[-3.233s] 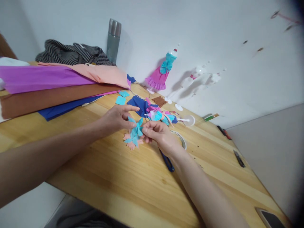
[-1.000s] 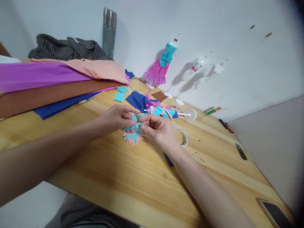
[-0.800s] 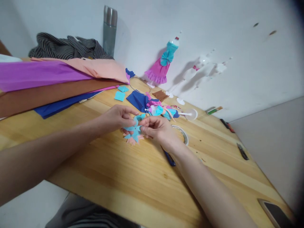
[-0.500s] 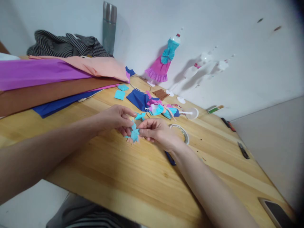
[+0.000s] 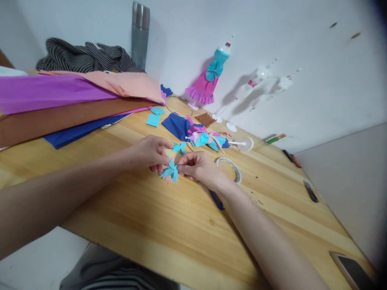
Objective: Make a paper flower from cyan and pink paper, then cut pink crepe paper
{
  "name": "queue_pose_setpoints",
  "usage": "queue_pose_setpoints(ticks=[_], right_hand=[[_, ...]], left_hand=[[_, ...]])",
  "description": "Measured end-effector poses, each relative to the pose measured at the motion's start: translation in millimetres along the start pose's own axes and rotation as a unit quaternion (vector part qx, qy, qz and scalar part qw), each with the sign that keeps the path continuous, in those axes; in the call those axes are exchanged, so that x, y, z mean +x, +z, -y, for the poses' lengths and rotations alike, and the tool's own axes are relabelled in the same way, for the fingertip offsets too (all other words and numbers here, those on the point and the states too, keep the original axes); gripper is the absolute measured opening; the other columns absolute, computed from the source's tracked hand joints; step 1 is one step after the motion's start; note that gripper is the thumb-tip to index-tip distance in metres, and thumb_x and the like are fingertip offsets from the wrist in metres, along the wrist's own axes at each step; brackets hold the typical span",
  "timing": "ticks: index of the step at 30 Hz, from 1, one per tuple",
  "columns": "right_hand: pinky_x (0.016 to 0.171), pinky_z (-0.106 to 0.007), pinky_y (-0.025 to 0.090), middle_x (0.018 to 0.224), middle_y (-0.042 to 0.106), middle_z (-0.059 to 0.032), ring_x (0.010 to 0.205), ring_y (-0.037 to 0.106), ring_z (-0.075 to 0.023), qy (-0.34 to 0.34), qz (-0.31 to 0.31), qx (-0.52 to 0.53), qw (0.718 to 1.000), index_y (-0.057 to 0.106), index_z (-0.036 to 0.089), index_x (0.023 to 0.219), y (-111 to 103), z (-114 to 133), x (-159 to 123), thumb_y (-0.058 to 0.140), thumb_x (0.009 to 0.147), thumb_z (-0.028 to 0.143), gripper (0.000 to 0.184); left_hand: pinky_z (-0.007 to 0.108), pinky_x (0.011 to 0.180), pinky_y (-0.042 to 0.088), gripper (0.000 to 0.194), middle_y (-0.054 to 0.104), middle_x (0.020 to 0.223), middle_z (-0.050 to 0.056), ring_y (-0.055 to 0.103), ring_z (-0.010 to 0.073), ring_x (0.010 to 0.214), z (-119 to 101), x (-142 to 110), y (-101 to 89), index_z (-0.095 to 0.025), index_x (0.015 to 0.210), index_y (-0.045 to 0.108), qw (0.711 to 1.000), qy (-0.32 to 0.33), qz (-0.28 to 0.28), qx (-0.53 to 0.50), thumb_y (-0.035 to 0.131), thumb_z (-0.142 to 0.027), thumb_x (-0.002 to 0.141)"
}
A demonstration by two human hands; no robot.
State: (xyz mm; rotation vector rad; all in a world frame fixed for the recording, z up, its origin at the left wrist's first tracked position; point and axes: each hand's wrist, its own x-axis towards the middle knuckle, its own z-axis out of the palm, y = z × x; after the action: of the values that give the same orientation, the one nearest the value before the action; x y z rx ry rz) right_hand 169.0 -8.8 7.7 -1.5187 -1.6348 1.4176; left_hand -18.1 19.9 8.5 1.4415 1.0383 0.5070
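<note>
A light-blue paper flower (image 5: 171, 170) is pinched between my two hands, low over the wooden table. My left hand (image 5: 155, 153) has its fingers closed on the flower's upper left side. My right hand (image 5: 196, 166) grips the right edge of its petals with thumb and forefinger. Peach paper scraps (image 5: 167, 179) show just below the flower. Another blue paper flower (image 5: 179, 147) lies right behind, close to my left fingertips. Beyond it, a small mannequin in blue paper (image 5: 202, 139) lies on its side, with a white stand.
Coloured paper sheets (image 5: 60, 94) are stacked at the left, with blue paper squares (image 5: 153, 120) beside them. A dressed mannequin (image 5: 205, 86) stands by the wall. A tape roll (image 5: 237, 173) is near my right wrist; a cutter knife (image 5: 310, 191) and a phone (image 5: 353, 272) lie rightward.
The flower in my hands has turned, and its petals now spread more openly. Both hands stay in nearly the same place.
</note>
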Motion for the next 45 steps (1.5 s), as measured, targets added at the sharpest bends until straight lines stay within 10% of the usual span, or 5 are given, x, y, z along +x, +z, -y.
queue_pose_setpoints(ticks=[8,22,35,45], right_hand=[[0.050,-0.022,0.034,0.055,0.054,0.0023,0.052,0.043,-0.0088,-0.095,-0.061,-0.188,0.976,0.059,0.016,0.060,8.0,3.4,-4.9,0.058,0.068,0.016,0.009],[0.049,-0.023,0.032,0.056,0.052,0.0019,0.051,0.043,-0.0093,-0.153,0.007,-0.105,0.983,0.058,0.016,0.066,-7.6,28.1,-22.2,0.062,0.076,0.028,0.016],[0.058,-0.028,0.041,0.088,0.061,-0.0022,0.063,0.052,-0.0116,-0.149,0.014,0.026,0.988,0.054,0.020,0.113,-3.5,17.8,-15.2,0.072,0.069,0.030,0.048],[0.053,-0.026,0.034,0.062,0.056,0.0065,0.054,0.048,-0.0094,-0.083,0.003,0.045,0.996,0.052,0.015,0.118,-4.4,11.7,-9.1,0.071,0.064,0.023,0.058]], left_hand=[[0.017,0.039,0.041,0.051,0.059,0.047,-0.004,0.054,0.0103,0.039,-1.6,-3.1,1.2,-0.005,0.124,0.053,0.999,0.016,-0.016,0.042,0.061,-0.015,0.074],[0.017,0.047,0.038,0.060,0.067,0.085,0.003,0.050,0.0050,0.053,-5.4,-8.5,1.2,-0.012,0.121,0.060,0.974,0.226,-0.027,0.019,0.073,-0.024,0.064],[0.017,0.042,0.037,0.057,0.065,0.063,-0.004,0.054,0.0069,0.044,0.0,-1.3,0.1,-0.012,0.117,0.058,0.981,0.103,0.010,-0.164,0.071,-0.014,0.061],[0.018,0.042,0.039,0.063,0.062,0.055,-0.006,0.056,0.0089,0.041,0.6,-1.1,1.5,-0.008,0.121,0.054,0.985,0.104,-0.030,-0.136,0.073,-0.011,0.061]])
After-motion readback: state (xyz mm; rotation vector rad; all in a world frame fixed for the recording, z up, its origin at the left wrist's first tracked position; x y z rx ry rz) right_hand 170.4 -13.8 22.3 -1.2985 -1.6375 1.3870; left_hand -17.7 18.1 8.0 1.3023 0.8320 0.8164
